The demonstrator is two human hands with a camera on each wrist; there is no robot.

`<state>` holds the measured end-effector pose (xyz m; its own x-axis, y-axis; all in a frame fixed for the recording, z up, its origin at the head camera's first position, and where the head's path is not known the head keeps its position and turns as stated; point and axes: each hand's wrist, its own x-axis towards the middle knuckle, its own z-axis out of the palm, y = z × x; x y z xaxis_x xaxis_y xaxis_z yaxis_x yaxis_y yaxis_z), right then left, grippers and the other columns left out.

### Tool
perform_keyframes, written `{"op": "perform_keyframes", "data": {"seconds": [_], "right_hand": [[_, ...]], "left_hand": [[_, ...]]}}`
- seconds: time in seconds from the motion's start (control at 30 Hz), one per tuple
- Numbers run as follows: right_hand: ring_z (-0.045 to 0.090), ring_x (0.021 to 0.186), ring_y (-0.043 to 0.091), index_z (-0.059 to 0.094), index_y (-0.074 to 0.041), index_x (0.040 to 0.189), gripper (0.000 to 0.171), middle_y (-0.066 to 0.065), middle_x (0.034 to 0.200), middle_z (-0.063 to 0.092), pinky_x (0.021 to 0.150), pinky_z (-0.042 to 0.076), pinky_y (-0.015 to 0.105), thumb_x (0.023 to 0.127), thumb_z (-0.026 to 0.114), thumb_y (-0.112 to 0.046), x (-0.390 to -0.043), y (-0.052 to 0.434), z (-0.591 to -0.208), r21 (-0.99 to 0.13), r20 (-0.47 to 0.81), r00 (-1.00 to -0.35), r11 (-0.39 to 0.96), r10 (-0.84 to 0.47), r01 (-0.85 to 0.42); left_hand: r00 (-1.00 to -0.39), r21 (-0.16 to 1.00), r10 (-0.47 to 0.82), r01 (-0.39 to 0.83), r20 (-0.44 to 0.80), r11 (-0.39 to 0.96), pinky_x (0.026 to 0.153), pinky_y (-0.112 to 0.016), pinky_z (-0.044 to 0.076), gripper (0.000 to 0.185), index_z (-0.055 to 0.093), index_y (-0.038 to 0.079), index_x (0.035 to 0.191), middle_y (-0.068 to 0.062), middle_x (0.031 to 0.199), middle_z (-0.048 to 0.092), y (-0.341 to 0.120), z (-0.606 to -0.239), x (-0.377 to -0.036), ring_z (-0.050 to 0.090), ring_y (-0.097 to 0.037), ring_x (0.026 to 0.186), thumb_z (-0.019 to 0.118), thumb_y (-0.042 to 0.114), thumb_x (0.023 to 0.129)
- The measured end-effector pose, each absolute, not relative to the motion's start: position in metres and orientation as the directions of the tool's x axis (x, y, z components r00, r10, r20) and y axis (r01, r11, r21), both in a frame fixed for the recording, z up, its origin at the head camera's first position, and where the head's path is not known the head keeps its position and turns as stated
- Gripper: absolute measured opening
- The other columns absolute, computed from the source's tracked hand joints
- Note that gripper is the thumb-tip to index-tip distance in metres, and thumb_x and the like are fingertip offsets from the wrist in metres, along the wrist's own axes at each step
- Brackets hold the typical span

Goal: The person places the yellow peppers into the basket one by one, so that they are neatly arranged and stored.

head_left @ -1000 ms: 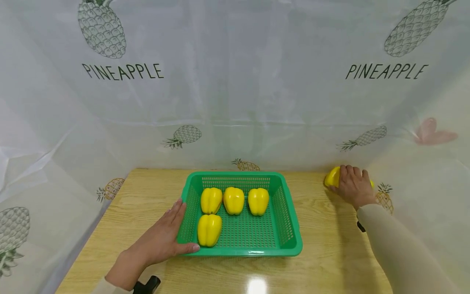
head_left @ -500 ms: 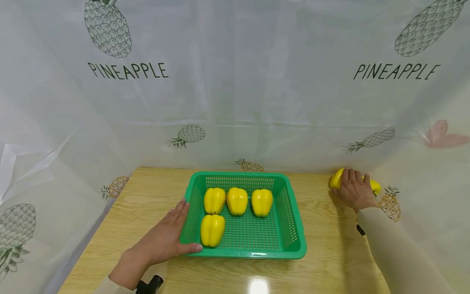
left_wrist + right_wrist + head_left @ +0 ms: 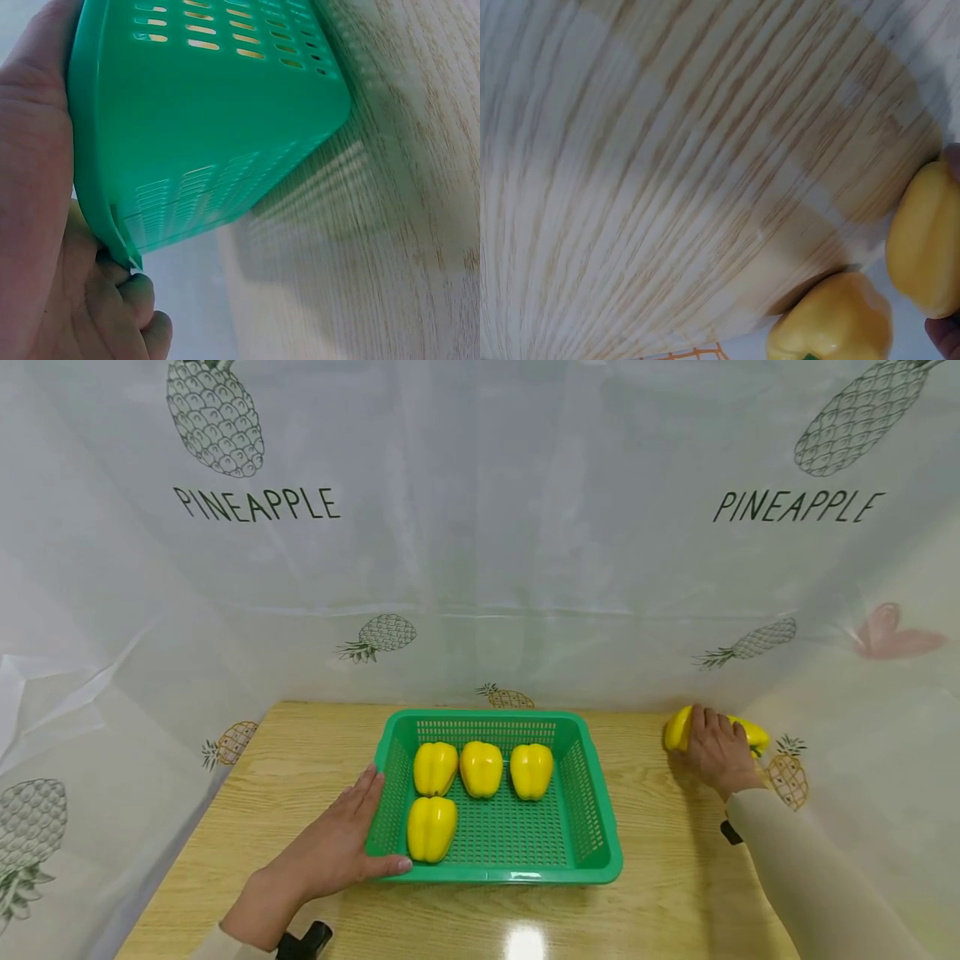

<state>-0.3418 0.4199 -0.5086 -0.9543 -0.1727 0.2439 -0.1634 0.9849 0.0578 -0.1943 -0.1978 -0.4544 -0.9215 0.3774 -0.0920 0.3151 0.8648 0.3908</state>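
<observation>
the right hand (image 3: pixel 720 747) is extended forward and to the right, back of the hand upward, and grips a yellow bell pepper (image 3: pixel 678 729) between thumb and fingers at the far right of the table (image 3: pixel 652 827); whether this pepper is raised off the surface cannot be told. a second loose pepper (image 3: pixel 750 735), its green stem partly visible in the right wrist view, lies just beside it. the left hand (image 3: pixel 330 847) grips the near left corner of the green basket (image 3: pixel 517 876), thumb on the near rim, index finger along the left rim, other fingers curled at the edge in the left wrist view. the basket holds four yellow peppers: a left pepper (image 3: pixel 435 768), a middle pepper (image 3: pixel 482 768) and a right pepper (image 3: pixel 532 771) in the far row, plus a near pepper (image 3: pixel 432 829) in front of the left one. the basket is rectangular, with perforated walls, a grid floor and a smooth rolled rim. the peppers are glossy and lobed. the table shows pale wood grain; behind it hangs a creased whitish sheet (image 3: pixel 510 543) printed with pineapples.
</observation>
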Motion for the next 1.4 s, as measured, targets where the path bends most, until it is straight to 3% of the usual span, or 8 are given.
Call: {"op": "perform_keyframes", "data": {"seconds": [0.13,0.27,0.5,0.67,0.73,0.97,1.23,1.4], "right_hand": [[0.042,0.126,0.065,0.018,0.020,0.152,0.101,0.046,0.139,0.040,0.104,0.037,0.078,0.093,0.079,-0.035,-0.339,0.416,-0.505,0.018,0.186,-0.972,0.990,-0.142,-0.141],[0.039,0.125,0.065,0.022,0.019,0.148,0.091,0.045,0.140,0.036,0.101,0.040,0.077,0.094,0.079,-0.028,-0.337,0.411,-0.503,0.019,0.167,-0.977,0.991,-0.132,-0.131],[0.047,0.116,0.061,0.030,0.018,0.137,0.065,0.043,0.129,0.043,0.093,0.046,0.072,0.097,0.072,-0.011,-0.331,0.401,-0.503,0.080,0.227,-0.964,0.990,-0.136,-0.120],[0.052,0.104,0.058,0.033,0.015,0.130,0.062,0.039,0.113,0.048,0.083,0.047,0.068,0.095,0.074,-0.016,-0.329,0.401,-0.507,0.097,0.261,-0.955,0.988,-0.139,-0.117],[0.052,0.104,0.058,0.032,0.013,0.130,0.064,0.039,0.112,0.049,0.083,0.047,0.068,0.094,0.075,-0.018,-0.327,0.401,-0.508,0.086,0.264,-0.954,0.989,-0.140,-0.121],[0.046,0.123,0.061,0.025,0.011,0.149,0.087,0.040,0.133,0.045,0.099,0.041,0.075,0.090,0.081,-0.021,-0.325,0.401,-0.507,0.065,0.279,-0.948,0.988,-0.152,-0.139],[0.049,0.115,0.059,0.032,0.013,0.137,0.092,0.038,0.124,0.046,0.097,0.043,0.072,0.082,0.090,-0.032,-0.321,0.395,-0.502,0.104,0.325,-0.929,0.983,-0.180,-0.154],[0.052,0.113,0.058,0.030,0.014,0.144,0.100,0.039,0.123,0.050,0.098,0.044,0.073,0.081,0.090,-0.036,-0.317,0.386,-0.494,0.123,0.364,-0.908,0.977,-0.207,-0.174]], "left_hand": [[-0.920,0.396,0.384,0.324,-0.082,0.859,0.124,-0.065,0.031,0.128,0.015,-0.004,0.167,-0.024,0.176,0.008,-0.199,-0.454,-0.194,0.022,-0.047,0.159,0.069,0.079,0.085],[-0.917,0.400,0.392,0.331,-0.078,0.855,0.124,-0.065,0.031,0.130,0.015,-0.005,0.167,-0.024,0.175,0.008,-0.199,-0.454,-0.193,0.022,-0.047,0.159,0.065,0.083,0.085],[-0.915,0.400,0.395,0.335,-0.075,0.853,0.124,-0.065,0.030,0.132,0.016,-0.005,0.166,-0.024,0.175,0.009,-0.200,-0.455,-0.194,0.022,-0.047,0.159,0.060,0.087,0.084],[-0.915,0.403,0.394,0.331,-0.083,0.853,0.125,-0.065,0.029,0.131,0.016,-0.005,0.167,-0.024,0.176,0.008,-0.200,-0.455,-0.194,0.021,-0.047,0.160,0.063,0.085,0.084],[-0.915,0.402,0.394,0.331,-0.084,0.854,0.125,-0.065,0.029,0.131,0.016,-0.005,0.167,-0.024,0.176,0.008,-0.200,-0.455,-0.194,0.021,-0.047,0.160,0.063,0.085,0.084],[-0.916,0.385,0.395,0.338,-0.077,0.859,0.124,-0.065,0.031,0.132,0.016,-0.006,0.166,-0.025,0.175,0.009,-0.200,-0.456,-0.195,0.022,-0.048,0.159,0.060,0.088,0.084],[-0.918,0.382,0.390,0.338,-0.068,0.860,0.122,-0.066,0.033,0.132,0.016,-0.007,0.166,-0.026,0.175,0.009,-0.201,-0.456,-0.194,0.024,-0.051,0.157,0.062,0.087,0.084],[-0.916,0.389,0.394,0.337,-0.075,0.857,0.123,-0.067,0.032,0.134,0.015,-0.005,0.167,-0.025,0.176,0.007,-0.200,-0.455,-0.196,0.024,-0.052,0.157,0.059,0.089,0.083]]}}
